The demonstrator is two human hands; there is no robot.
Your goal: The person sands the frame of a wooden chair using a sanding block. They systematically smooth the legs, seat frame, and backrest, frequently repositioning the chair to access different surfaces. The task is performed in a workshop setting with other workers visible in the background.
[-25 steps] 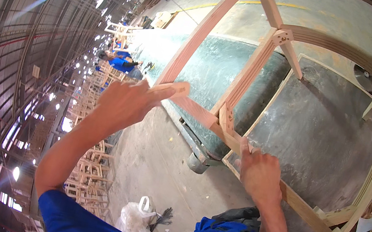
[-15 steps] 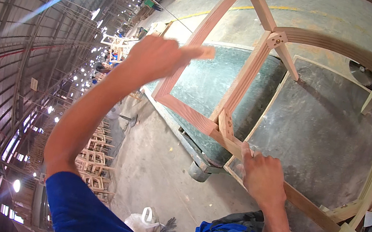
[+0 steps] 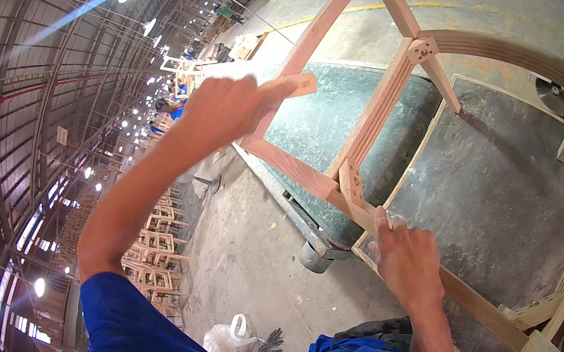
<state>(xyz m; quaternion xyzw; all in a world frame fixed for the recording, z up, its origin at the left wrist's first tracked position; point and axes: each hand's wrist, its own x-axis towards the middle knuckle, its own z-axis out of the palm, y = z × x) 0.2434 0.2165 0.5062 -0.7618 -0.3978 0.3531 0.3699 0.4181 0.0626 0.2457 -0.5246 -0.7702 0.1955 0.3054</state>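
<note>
A bare wooden chair frame [image 3: 379,118], with grooved rails and drilled corner blocks, stands tilted before me. My left hand [image 3: 227,111] is closed around a small flat wooden piece [image 3: 303,85] whose pale, rounded end sticks out past the fingers. It is raised by the frame's left bar [image 3: 318,33]; whether the piece touches that bar, I cannot tell. Lower down, my right hand [image 3: 407,265] wraps over the near rail [image 3: 479,313], close to a corner block [image 3: 351,180]. The hand itself hides part of the rail.
Under the frame are a green-topped surface [image 3: 321,119] and a dark, wood-edged panel [image 3: 496,189]. A round saw blade [image 3: 553,96] lies at the far right. On the floor sits a white bag [image 3: 231,339]. Stacked wooden frames [image 3: 163,242] line the left side.
My left hand, with the wooden piece, has shifted slightly down and left relative to the frame. The right hand keeps its hold on the rail. The whole view has shifted a little.
</note>
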